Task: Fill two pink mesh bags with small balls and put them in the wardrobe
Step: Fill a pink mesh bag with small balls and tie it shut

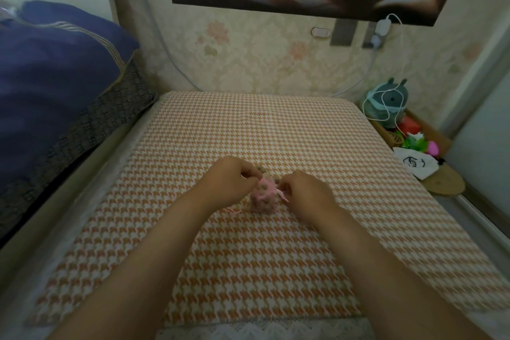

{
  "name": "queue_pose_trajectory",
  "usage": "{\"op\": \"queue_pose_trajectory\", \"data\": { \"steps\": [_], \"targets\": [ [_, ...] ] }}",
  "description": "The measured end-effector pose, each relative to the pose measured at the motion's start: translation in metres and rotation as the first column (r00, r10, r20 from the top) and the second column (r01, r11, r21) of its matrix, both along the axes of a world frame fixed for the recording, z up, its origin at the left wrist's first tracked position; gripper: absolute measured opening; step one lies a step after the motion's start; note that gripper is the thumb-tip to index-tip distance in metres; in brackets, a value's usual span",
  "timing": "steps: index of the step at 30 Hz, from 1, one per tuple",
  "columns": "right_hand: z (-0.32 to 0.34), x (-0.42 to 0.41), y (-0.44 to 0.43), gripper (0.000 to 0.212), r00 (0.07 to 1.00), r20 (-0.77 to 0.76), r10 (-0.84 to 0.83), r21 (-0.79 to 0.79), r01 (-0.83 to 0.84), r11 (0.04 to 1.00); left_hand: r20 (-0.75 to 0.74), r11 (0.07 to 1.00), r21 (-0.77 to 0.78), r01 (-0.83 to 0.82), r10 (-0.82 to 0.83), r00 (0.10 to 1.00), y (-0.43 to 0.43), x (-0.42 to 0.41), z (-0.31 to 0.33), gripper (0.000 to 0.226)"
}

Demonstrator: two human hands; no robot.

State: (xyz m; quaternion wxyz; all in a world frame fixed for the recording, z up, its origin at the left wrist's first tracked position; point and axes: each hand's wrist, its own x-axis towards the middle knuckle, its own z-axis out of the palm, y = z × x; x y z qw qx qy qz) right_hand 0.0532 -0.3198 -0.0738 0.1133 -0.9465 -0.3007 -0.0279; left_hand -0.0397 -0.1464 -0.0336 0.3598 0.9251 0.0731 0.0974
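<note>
A: Centre frame, the pink mesh bag sits on the checked cushion, bulging with small balls.
B: Left hand and right hand each pinch its mouth, fingers curled (likely drawing it closed, so nothing spills).

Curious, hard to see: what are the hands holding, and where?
The left hand and right hand each pinch the pink mesh bag at its top, apparently by the drawstrings.
</note>
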Motion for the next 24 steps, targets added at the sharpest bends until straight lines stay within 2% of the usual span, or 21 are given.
{"op": "queue_pose_trajectory", "data": {
  "steps": [4, 8, 13, 17, 21, 24],
  "targets": [
    [0.006, 0.001, -0.001, 0.017, 0.998, -0.046, -0.035, 0.054, 0.037, 0.998, -0.018, 1.000, -0.011, 0.004, -0.005, 1.000, 0.003, -0.001, 0.001, 0.018],
    [0.027, -0.002, -0.005, 0.016, 0.997, -0.078, -0.012, 0.291, 0.035, 0.956, -0.044, 0.999, -0.048, -0.019, 0.017, 0.999, 0.003, 0.000, 0.002, 0.020],
    [0.049, -0.016, 0.001, 0.015, 0.992, -0.017, 0.125, 0.511, -0.099, 0.854, -0.057, 0.997, -0.081, -0.001, -0.003, 0.998, 0.002, 0.003, 0.003, 0.022],
    [0.049, -0.028, 0.006, 0.009, 0.975, 0.080, 0.208, 0.429, -0.222, 0.876, -0.052, 0.997, -0.076, 0.024, -0.028, 0.998, 0.000, -0.001, 0.006, 0.020],
    [0.039, -0.022, 0.007, 0.017, 0.970, 0.115, 0.215, 0.255, -0.238, 0.937, -0.042, 0.997, -0.068, 0.039, -0.042, 0.998, -0.001, -0.004, 0.006, 0.022],
    [0.038, -0.017, 0.006, 0.017, 0.973, 0.087, 0.212, 0.316, -0.229, 0.921, -0.054, 0.998, -0.059, 0.027, -0.030, 0.998, 0.001, -0.004, 0.004, 0.023]
  ]
}}
